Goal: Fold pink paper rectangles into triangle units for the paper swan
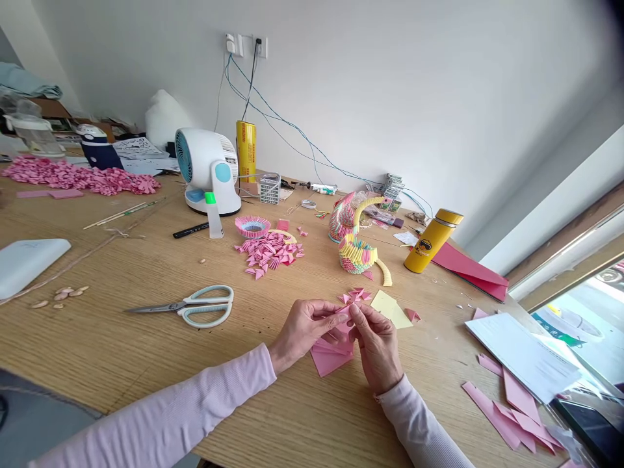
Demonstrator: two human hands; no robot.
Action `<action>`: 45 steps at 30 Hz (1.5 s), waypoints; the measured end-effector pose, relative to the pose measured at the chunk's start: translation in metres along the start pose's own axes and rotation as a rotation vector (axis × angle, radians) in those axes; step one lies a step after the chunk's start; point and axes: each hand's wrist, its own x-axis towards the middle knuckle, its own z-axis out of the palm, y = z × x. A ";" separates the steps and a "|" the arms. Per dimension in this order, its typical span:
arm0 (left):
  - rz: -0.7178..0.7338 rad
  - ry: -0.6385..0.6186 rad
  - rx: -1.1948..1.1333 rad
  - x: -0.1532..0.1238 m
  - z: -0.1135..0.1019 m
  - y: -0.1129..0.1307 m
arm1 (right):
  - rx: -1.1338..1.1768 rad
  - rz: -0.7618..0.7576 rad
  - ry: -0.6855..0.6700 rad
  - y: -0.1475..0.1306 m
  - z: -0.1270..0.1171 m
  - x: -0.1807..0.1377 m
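My left hand and my right hand meet over the table, both closed on one small piece of pink paper. The fingertips pinch its upper edge and partly cover it, so its folds are hard to make out. Beneath the hands lie flat pink paper sheets. Just beyond the fingers is a small group of folded pink paper triangles. A pale yellow sheet lies beside my right hand, with one more folded pink piece to its right.
Scissors lie left of my hands. Behind stand a pile of folded pink pieces, a glue bottle, a fan, paper-piece models and a yellow flask. Papers and pink strips lie at right.
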 end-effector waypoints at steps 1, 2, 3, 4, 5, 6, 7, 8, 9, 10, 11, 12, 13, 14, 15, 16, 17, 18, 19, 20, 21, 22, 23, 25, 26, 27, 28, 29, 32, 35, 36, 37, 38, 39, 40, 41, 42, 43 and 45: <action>-0.001 0.009 -0.007 0.001 0.000 -0.001 | -0.010 -0.005 0.002 0.001 0.000 0.000; 0.001 0.017 -0.008 0.001 0.000 -0.001 | -0.023 -0.015 -0.002 0.002 -0.001 0.000; 0.007 0.023 -0.004 0.001 -0.001 -0.002 | -0.043 -0.030 -0.011 0.003 -0.003 0.000; 0.017 0.024 0.007 0.001 -0.001 -0.002 | -0.067 -0.046 -0.025 0.003 -0.004 0.000; 0.028 0.022 0.022 0.001 -0.001 -0.001 | -0.096 -0.061 -0.042 0.003 -0.006 0.000; 0.040 0.018 0.037 0.001 -0.001 -0.001 | -0.125 -0.073 -0.056 0.003 -0.007 0.000; 0.051 0.012 0.050 0.000 -0.002 0.000 | -0.150 -0.081 -0.066 0.003 -0.009 0.000; 0.060 0.008 0.061 -0.001 -0.002 0.001 | -0.167 -0.083 -0.073 0.002 -0.010 0.001; 0.065 0.005 0.068 -0.001 -0.001 0.002 | -0.176 -0.083 -0.073 0.002 -0.010 0.001; 0.067 0.005 0.072 -0.002 -0.001 0.003 | -0.177 -0.083 -0.067 0.002 -0.010 0.001; 0.067 0.004 0.074 -0.002 0.000 0.004 | -0.172 -0.084 -0.057 0.001 -0.010 0.001; 0.067 0.002 0.076 -0.003 0.000 0.005 | -0.165 -0.086 -0.046 0.001 -0.010 0.001; 0.068 -0.003 0.076 -0.004 0.001 0.006 | -0.159 -0.090 -0.036 0.001 -0.009 0.001; 0.069 -0.008 0.074 -0.004 0.002 0.006 | -0.155 -0.097 -0.025 0.001 -0.008 0.001; 0.070 -0.014 0.069 -0.004 0.002 0.006 | -0.156 -0.109 -0.017 0.001 -0.007 0.001; 0.071 -0.019 0.064 -0.005 0.003 0.006 | -0.164 -0.126 -0.011 0.001 -0.007 0.000; 0.072 -0.022 0.060 -0.005 0.003 0.006 | -0.178 -0.147 -0.003 0.001 -0.006 0.000; 0.073 -0.023 0.058 -0.005 0.003 0.006 | -0.196 -0.172 0.006 0.001 -0.006 -0.001; 0.076 -0.022 0.060 -0.005 0.003 0.005 | -0.217 -0.194 0.016 0.000 -0.005 -0.001; 0.080 -0.020 0.065 -0.005 0.003 0.005 | -0.238 -0.213 0.025 0.000 -0.005 -0.001; 0.084 -0.019 0.072 -0.005 0.003 0.005 | -0.254 -0.226 0.032 -0.001 -0.004 -0.002; 0.086 -0.017 0.078 -0.005 0.003 0.005 | -0.267 -0.235 0.035 -0.002 -0.004 -0.002; 0.083 -0.017 0.082 -0.004 0.003 0.005 | -0.276 -0.242 0.037 -0.002 -0.004 -0.002; 0.063 -0.014 0.079 -0.004 0.003 0.004 | -0.284 -0.253 0.039 -0.002 -0.003 -0.003; 0.055 -0.013 0.077 -0.004 0.003 0.004 | -0.284 -0.257 0.045 -0.002 -0.003 -0.003; 0.055 -0.011 0.078 -0.004 0.003 0.005 | -0.285 -0.257 0.050 -0.001 -0.003 -0.003; 0.060 -0.010 0.084 -0.004 0.003 0.005 | -0.285 -0.253 0.055 0.000 -0.004 -0.003; 0.073 -0.012 0.095 -0.004 0.003 0.005 | -0.288 -0.246 0.055 0.001 -0.004 -0.003; 0.123 -0.018 0.126 -0.004 0.003 0.006 | -0.323 -0.235 0.038 0.003 -0.005 -0.003; 0.143 -0.017 0.126 -0.003 0.003 0.005 | -0.373 -0.240 0.028 0.002 -0.005 -0.003; 0.143 -0.019 0.123 -0.003 0.002 0.005 | -0.382 -0.239 0.025 0.002 -0.005 -0.003; 0.139 -0.021 0.120 -0.003 0.002 0.004 | -0.385 -0.236 0.021 0.001 -0.005 -0.003; 0.133 -0.023 0.113 -0.002 0.002 0.003 | -0.385 -0.230 0.017 0.000 -0.004 -0.003; 0.123 -0.026 0.102 -0.002 0.002 0.002 | -0.385 -0.220 0.010 -0.001 -0.004 -0.002; 0.111 -0.027 0.087 -0.001 0.002 0.001 | -0.386 -0.206 0.002 -0.002 -0.003 -0.001; 0.097 -0.024 0.069 -0.001 0.001 0.000 | -0.384 -0.189 -0.008 -0.002 -0.003 -0.001; 0.083 -0.014 0.050 0.000 0.001 0.000 | -0.376 -0.171 -0.020 -0.003 -0.002 0.000; 0.071 0.002 0.034 0.000 0.001 0.000 | -0.362 -0.153 -0.033 -0.003 -0.002 0.000; 0.046 0.042 0.012 0.001 0.000 0.002 | -0.313 -0.124 -0.053 -0.003 -0.002 0.001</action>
